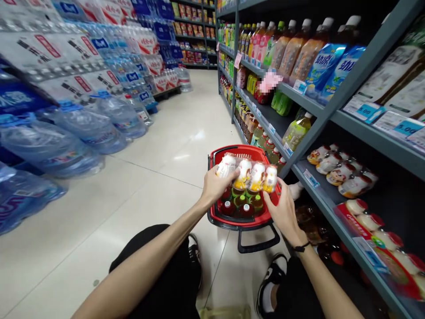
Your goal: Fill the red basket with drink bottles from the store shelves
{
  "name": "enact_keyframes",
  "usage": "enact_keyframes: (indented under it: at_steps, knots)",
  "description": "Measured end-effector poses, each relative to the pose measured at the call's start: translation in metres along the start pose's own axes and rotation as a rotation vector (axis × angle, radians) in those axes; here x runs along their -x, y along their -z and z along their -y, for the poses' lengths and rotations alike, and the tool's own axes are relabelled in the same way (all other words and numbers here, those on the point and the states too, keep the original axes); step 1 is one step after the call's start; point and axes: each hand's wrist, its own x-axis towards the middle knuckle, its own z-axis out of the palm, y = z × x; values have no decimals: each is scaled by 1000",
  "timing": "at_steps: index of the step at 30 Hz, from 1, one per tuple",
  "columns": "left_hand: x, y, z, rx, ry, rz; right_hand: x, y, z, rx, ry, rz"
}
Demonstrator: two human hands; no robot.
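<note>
A shrink-wrapped pack of small white-and-yellow drink bottles (pixel 256 175) is held over the red shopping basket (pixel 217 218). My left hand (pixel 217 180) grips the pack's left end, thumb across its front. At the right end, my right hand (pixel 282 208) has its fingers around the pack's lower corner. Under the pack, inside the basket, stand several capped bottles (pixel 246 210) with dark red and greenish contents. The basket rests on the floor between my feet and the shelf, its black handle (pixel 259 247) folded down toward me.
To the right runs a grey shelf rack (pixel 327 110) of drinks, with similar small-bottle packs (pixel 343 170) on a low shelf. Stacked water packs (pixel 129 75) and large water jugs (pixel 53 139) line the left. A tiled aisle floor (pixel 172 133) lies between.
</note>
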Motion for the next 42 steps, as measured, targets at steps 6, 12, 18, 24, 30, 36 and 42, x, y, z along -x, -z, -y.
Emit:
enact_keyframes:
  at_steps: [6,12,18,24,30,36,42]
  knots:
    - [18,-21,-8,68,-79,-66,4,-2,23,-232,-150,-25]
    - [33,-36,-13,145,-115,-20,-20,9,5,-491,-419,-168]
    - [24,-28,-5,359,-6,109,-36,31,-9,-921,-526,8]
    - [26,-15,-8,339,-9,271,-19,38,-3,-949,-431,-52]
    - [31,-12,-2,414,54,255,-15,35,-2,-849,-431,9]
    - [36,-18,-13,497,187,69,-11,36,-4,-18,114,-70]
    - [51,-31,-8,515,468,66,6,-4,6,414,378,175]
